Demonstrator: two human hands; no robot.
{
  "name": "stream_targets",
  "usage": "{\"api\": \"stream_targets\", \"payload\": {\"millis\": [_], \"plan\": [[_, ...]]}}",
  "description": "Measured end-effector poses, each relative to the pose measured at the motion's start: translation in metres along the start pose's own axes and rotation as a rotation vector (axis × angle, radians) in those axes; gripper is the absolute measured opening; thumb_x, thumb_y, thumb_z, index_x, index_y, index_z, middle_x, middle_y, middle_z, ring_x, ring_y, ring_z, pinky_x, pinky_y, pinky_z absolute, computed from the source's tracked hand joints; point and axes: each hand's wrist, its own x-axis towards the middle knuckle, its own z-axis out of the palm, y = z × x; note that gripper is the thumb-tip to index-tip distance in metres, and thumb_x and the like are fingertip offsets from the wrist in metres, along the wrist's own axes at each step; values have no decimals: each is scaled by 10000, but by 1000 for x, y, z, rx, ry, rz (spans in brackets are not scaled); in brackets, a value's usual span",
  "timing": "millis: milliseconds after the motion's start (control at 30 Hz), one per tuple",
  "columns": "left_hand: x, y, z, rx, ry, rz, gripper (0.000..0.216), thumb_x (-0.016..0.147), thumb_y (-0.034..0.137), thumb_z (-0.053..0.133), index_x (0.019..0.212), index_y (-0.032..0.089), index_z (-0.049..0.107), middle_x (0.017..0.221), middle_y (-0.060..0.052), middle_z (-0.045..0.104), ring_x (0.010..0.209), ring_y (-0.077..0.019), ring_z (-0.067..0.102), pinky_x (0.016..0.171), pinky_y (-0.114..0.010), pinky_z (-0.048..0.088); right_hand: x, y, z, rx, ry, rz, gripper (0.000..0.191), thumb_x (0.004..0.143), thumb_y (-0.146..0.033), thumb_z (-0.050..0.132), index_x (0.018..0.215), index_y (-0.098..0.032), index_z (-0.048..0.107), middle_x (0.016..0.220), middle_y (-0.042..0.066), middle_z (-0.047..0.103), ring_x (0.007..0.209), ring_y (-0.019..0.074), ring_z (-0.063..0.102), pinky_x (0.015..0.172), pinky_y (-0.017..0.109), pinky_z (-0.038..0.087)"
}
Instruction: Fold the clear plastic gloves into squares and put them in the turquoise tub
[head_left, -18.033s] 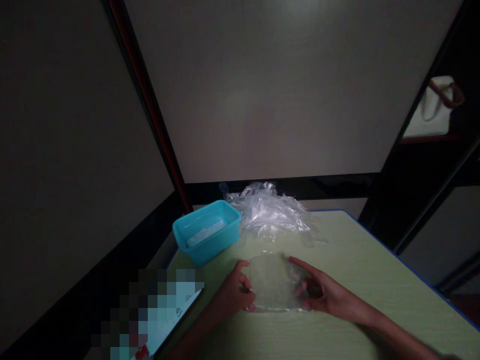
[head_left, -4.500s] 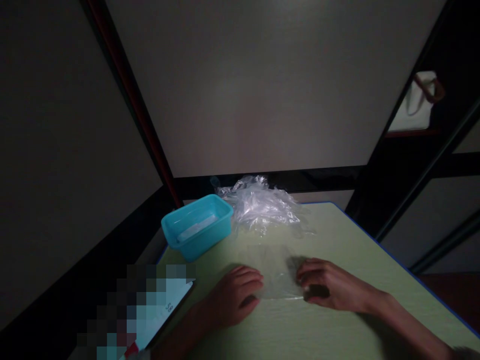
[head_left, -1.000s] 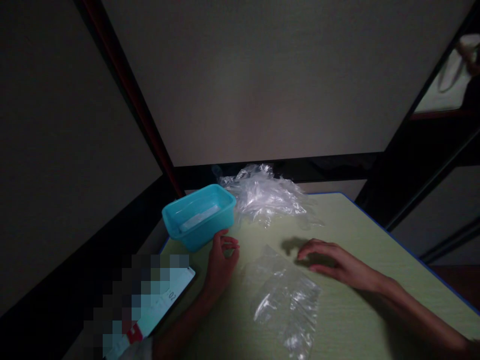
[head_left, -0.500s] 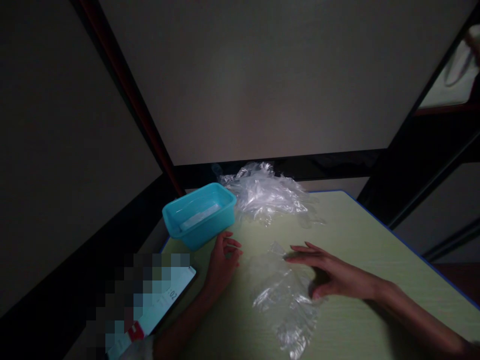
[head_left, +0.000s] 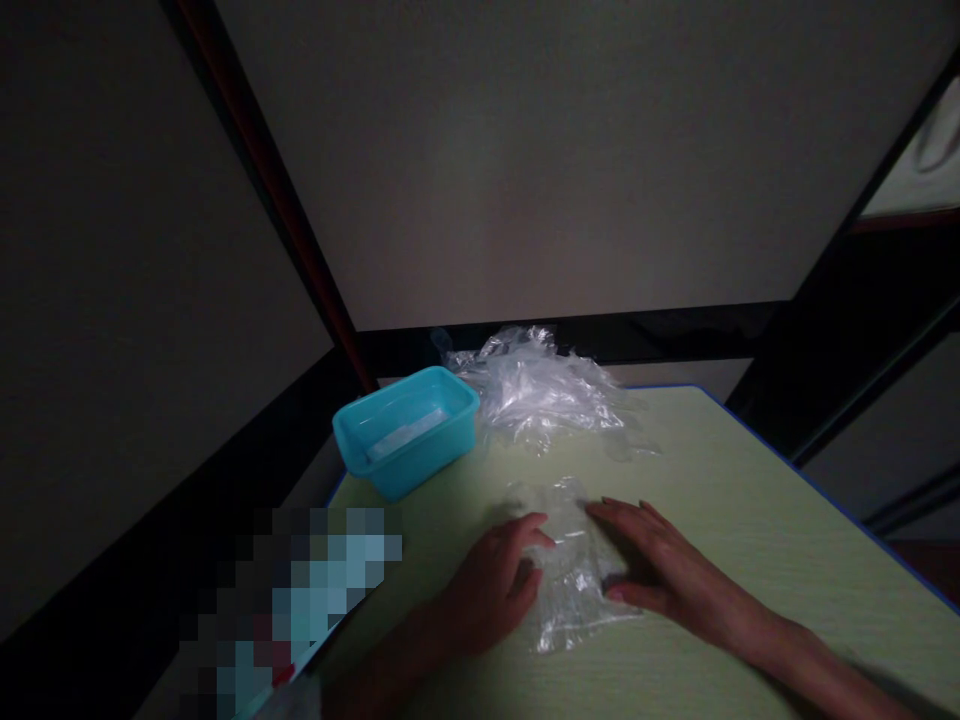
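Observation:
A crinkled piece of thin clear plastic [head_left: 571, 580] lies on the table in front of me; whether it is a bag or a glove I cannot tell. At its left side is my left hand [head_left: 495, 580], its fingers bent and apart over the film. My right hand [head_left: 664, 560] is at the opposite side, thumb and fingers spread, with the fingertips at the plastic's right edge. Neither hand grips it. Farther back lies a loose heap of similar clear plastic [head_left: 544, 390].
A turquoise rectangular basket [head_left: 420, 460] with a whitish flat item inside stands at the table's back left. A phone [head_left: 330, 600], partly pixelated, lies at the left edge. Dark-framed panels [head_left: 525, 180] rise behind the pale table [head_left: 742, 500].
My left hand has moved right, from beside the basket to the plastic. The plastic now lies flatter and more compact between my hands. My right hand has shifted slightly.

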Motion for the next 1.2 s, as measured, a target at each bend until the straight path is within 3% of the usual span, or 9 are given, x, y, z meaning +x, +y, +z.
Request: {"api": "stream_targets", "payload": {"millis": [67,267,533,667,800,900,1033,1200], "plan": [[-2,0,4,69,-43,14,465,746,87,437,1205,162,449,1127,-77,615,1091,-210,517,988,-372,353,1,0,-1,-4,-3,4,673,774,-453,607,1340,-162,390,1374,159,423,1288,320,330,1067,584,136],[-2,-8,-6,205,15,-97,404,772,109,416,1165,170,491,935,-53,673,885,-199,605,857,-332,433,1,-2,-4,-24,-6,2,653,780,-458,602,1336,-187,393,1376,144,425,1288,308,335,1066,582,147],[-3,-12,-18,218,172,-136,230,801,201,444,970,206,599,791,-36,670,765,-214,628,754,-327,470,-3,-8,0,-87,85,-88,565,793,-441,596,1283,-193,467,1315,144,500,1219,321,435,1027,601,252],[-5,-10,-9,203,153,0,246,783,148,424,950,199,597,952,-63,661,907,-206,608,842,-331,462,2,-12,-7,-90,85,-217,498,844,-428,537,1294,-230,458,1322,116,499,1217,282,448,1044,580,233],[-4,-5,7,310,43,61,367,736,124,464,1090,144,556,1184,-128,576,1117,-233,513,972,-386,396,12,-7,-11,-146,-17,-272,724,819,-544,505,1404,-187,270,1432,144,316,1315,302,273,1060,592,142],[1,-2,16,422,-37,56,467,730,190,531,1185,90,501,1334,-176,449,1252,-278,383,1037,-451,317,19,-1,-9,-206,-83,-278,853,789,-611,488,1425,-132,179,1460,174,203,1339,318,178,1061,592,88],[8,-3,20,544,-144,59,692,750,344,586,1335,62,346,1445,-188,265,1342,-314,203,1078,-522,186,21,5,-2,-245,-99,-301,889,788,-612,489,1432,-140,99,1466,174,158,1342,314,153,1066,573,71],[9,-4,16,602,-178,26,736,785,476,548,1367,95,309,1462,-174,215,1356,-306,152,1081,-521,152,18,9,2,-271,-58,-324,884,799,-597,482,1432,-166,42,1465,167,156,1332,333,166,1049,600,122]]}}
